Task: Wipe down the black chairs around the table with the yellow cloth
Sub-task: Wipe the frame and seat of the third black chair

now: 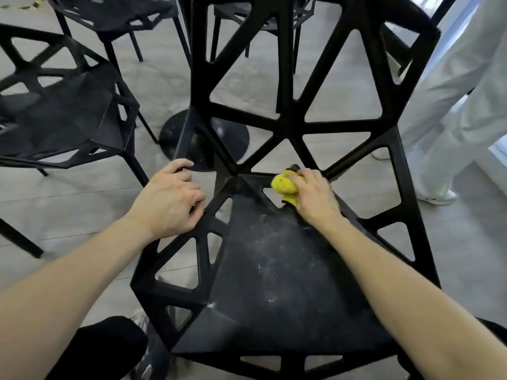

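The yellow cloth (285,186) sits balled at centre frame, pressed where the chair (274,270) seat meets its back. It looks soft and light, best kept bunched in the palm. The right hand (315,197) has its fingers wrapped round it. The left hand (170,200) curls over the seat's left rim, seemingly steadying the stiff, dusty frame. Another black chair (68,105) stands upper left.

Off to the right of the right hand (315,196), well apart: a standing person's white trousers (452,111), with white shoes (439,197) on the pale grey plank floor (82,193). Below the left hand (167,201), nearer the camera: a knee in black cloth (104,349) and a grey shoe (149,360) beside it. Far beyond the left hand, at the upper left edge: a strip of yellow-and-black tape (30,2).
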Motion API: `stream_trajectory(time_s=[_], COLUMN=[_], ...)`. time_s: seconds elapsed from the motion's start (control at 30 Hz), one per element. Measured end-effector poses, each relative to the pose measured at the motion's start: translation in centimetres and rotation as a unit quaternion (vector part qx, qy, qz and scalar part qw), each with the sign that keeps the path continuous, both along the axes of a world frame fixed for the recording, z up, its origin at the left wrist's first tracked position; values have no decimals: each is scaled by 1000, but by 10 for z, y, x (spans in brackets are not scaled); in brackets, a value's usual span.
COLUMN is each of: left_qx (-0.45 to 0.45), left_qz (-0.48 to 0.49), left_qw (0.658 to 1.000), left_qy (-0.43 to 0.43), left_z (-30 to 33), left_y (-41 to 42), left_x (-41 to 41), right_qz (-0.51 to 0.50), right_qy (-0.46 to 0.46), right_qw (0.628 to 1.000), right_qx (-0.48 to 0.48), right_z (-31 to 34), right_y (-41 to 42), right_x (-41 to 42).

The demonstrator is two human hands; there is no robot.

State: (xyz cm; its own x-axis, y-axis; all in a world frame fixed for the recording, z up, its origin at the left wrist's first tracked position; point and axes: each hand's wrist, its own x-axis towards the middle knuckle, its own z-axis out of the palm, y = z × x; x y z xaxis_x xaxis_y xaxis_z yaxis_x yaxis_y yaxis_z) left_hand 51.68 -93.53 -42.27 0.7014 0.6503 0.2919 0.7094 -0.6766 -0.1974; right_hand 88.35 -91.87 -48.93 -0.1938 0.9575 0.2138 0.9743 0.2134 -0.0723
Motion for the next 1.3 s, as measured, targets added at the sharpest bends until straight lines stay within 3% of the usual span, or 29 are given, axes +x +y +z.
stream_trajectory(time_s=[0.07, 0.13, 0.23, 0.33, 0.4, 0.47, 0.57, 0.63, 0.67, 0.73, 0.8, 0.9, 0.97, 1.03, 1.1, 1.17, 1.23, 1.3], left_qx=[9, 12, 16, 16, 16, 20, 24, 30, 28, 28, 29, 35, 36, 40, 44, 48, 51, 38], left_qz=[-4, 1, 0, 5, 4, 4, 7, 12, 12, 13, 14, 19, 16, 15, 19, 21, 22, 23], left_qw=[1000, 1000, 1000, 1000, 1000, 1000, 1000, 999, 999, 999, 999, 998, 998, 998, 998, 998, 998, 998], left_qy=[-13, -7, -4, 2, 0, 5, 13, 19, 27, 36, 44, 44, 40, 37, 38, 33, 38, 50], left_z=[-2, -3, -3, -3, -3, -4, -5, -6, -6, -6, -7, -8, -9, -9, -10, -11, -11, -11], left_y=[0, 2, 1, 1, 1, 2, 3, 4, 5, 4, 4, 6, 6, 6, 7, 10, 15, 18], left_x=[1, 1, 1, -2, -1, -2, -1, -1, 0, 1, -1, -2, -2, -2, -1, 0, 0, 2], right_qz=[-90, -138, -77, -19, 65, 78, -75, -150, -186, -227, -163, -28, 54, 86, -1, -134, -194, -177], right_qy=[25, 34, 119, 128, 106, 41, -17, -44, -53, 12, 107, 170, 166, 91, 23, 27, 46, 32], right_qw=[996, 990, 989, 990, 990, 993, 995, 987, 981, 974, 980, 982, 980, 986, 995, 988, 977, 980], right_qx=[3, -3, -46, -47, -65, -74, -58, -41, -26, -8, -28, -78, -96, -106, -92, -73, -74, -84], right_z=[1, -9, -19, -4, 9, 8, 16, 19, 15, 5, -3, 0, 7, 5, 3, 11, 16, 13], right_y=[-5, 1, 8, 9, 13, 13, -6, -18, -20, -22, -28, -44, -44, -42, -36, -37, -38, -51], right_x=[41, 15, -98, -181, -158, -87, 36, 53, 37, -24, -105, -186, -167, -101, -13, 57, 63, 17])
